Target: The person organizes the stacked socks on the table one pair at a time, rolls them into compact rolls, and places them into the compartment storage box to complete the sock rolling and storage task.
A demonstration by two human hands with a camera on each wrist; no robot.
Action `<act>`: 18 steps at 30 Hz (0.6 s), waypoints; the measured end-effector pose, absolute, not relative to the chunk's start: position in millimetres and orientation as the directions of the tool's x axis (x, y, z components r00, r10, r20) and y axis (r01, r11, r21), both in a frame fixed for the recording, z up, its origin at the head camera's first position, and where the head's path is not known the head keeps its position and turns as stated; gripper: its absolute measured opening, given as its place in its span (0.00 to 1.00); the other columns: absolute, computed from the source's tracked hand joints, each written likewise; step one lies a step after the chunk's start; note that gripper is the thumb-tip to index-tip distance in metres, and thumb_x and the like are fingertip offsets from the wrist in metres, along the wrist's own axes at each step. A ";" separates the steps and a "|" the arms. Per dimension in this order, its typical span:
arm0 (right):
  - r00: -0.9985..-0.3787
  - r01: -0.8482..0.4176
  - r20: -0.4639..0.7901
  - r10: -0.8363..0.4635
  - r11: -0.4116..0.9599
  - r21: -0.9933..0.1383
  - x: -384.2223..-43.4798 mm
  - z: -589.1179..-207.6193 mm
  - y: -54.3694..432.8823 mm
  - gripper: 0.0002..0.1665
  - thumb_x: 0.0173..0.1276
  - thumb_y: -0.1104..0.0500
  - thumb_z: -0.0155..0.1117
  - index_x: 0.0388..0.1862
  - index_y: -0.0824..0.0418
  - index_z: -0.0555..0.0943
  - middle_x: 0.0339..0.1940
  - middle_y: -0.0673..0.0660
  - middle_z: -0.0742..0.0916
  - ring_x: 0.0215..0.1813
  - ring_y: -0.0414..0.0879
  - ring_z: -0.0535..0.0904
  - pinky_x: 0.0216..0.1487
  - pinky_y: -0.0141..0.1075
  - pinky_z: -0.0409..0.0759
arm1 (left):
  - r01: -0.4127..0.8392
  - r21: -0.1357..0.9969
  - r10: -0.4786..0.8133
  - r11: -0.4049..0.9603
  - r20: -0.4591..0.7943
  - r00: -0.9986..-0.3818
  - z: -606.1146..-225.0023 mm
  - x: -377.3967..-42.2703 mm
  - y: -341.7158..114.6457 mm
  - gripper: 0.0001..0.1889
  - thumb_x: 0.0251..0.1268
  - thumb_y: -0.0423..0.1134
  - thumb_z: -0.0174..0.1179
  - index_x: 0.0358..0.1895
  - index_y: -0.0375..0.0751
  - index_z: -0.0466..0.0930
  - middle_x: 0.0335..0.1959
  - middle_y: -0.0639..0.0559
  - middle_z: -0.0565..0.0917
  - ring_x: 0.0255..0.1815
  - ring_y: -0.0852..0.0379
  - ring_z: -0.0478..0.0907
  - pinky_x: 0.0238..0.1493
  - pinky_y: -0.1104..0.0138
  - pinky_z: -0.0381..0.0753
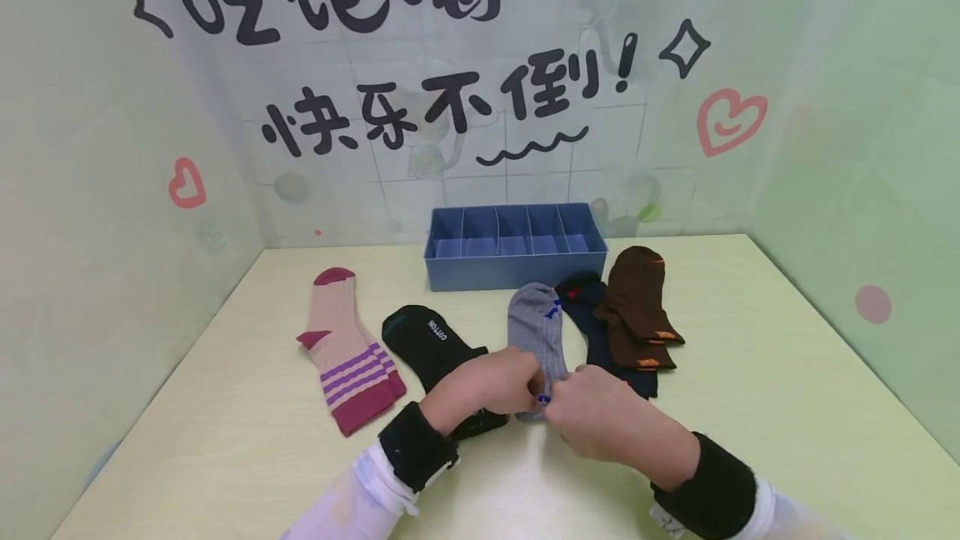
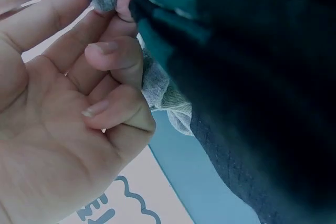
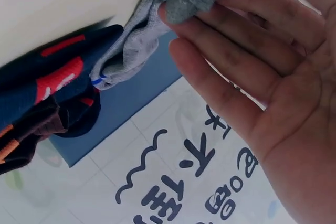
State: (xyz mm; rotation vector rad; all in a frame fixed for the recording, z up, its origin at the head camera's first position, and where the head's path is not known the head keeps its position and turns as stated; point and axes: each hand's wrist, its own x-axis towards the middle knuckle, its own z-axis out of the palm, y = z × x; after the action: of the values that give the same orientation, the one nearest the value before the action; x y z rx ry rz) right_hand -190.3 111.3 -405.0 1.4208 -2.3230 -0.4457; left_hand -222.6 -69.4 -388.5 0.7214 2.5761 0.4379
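Note:
A grey sock (image 1: 536, 327) with blue marks lies on the table, toe toward the back. At its cuff end, my left hand (image 1: 491, 382) pinches the fabric on the left side, and my right hand (image 1: 611, 415) pinches it on the right. The right wrist view shows the grey sock (image 3: 142, 35) bunched at the fingertips. Close to my left wrist is a black sock pair (image 1: 431, 348) marked COTTON, partly covered by that hand. Beyond my right hand lie dark navy socks (image 1: 596, 332) with red marks, partly under brown socks (image 1: 637, 298) with orange marks.
A blue box (image 1: 517, 269) with several narrow compartments stands at the back of the table (image 1: 225, 407), before a printed backdrop. Pink socks (image 1: 337, 323) with purple stripes and maroon cuffs lie at the left. Walls rise close on both sides.

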 end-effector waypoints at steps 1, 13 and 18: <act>-0.408 -0.770 0.157 -0.899 0.431 0.470 -191.0 -405.1 111.2 0.25 0.58 0.56 0.79 0.12 0.49 0.71 0.12 0.45 0.69 0.18 0.39 0.67 0.22 0.32 0.59 | 0.415 0.403 0.550 0.816 -0.316 -0.773 -388.1 -222.5 -69.6 0.13 0.70 0.33 0.66 0.24 0.44 0.82 0.16 0.59 0.66 0.18 0.62 0.66 0.23 0.70 0.64; -0.530 -0.823 0.129 -0.838 0.545 0.163 -210.3 -407.1 117.8 0.23 0.59 0.60 0.74 0.14 0.49 0.70 0.15 0.43 0.67 0.19 0.38 0.59 0.25 0.32 0.58 | 0.446 0.349 0.540 0.824 -0.246 -0.805 -387.5 -217.8 -67.3 0.10 0.68 0.31 0.64 0.31 0.48 0.75 0.22 0.59 0.69 0.22 0.61 0.68 0.26 0.70 0.65; -0.525 -0.844 0.147 -0.838 0.535 0.034 -217.4 -404.4 122.3 0.23 0.60 0.60 0.74 0.12 0.47 0.73 0.13 0.40 0.69 0.19 0.34 0.64 0.26 0.30 0.64 | 0.497 0.253 0.546 0.830 -0.186 -0.817 -388.6 -211.8 -64.1 0.21 0.71 0.34 0.63 0.19 0.50 0.67 0.17 0.59 0.62 0.19 0.61 0.65 0.24 0.69 0.60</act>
State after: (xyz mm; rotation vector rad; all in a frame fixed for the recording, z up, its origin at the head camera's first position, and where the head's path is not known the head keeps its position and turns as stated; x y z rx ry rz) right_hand -217.4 122.3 -404.4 1.4475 -2.6225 0.0622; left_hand -211.8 -64.1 -388.6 0.8011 2.7608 0.2819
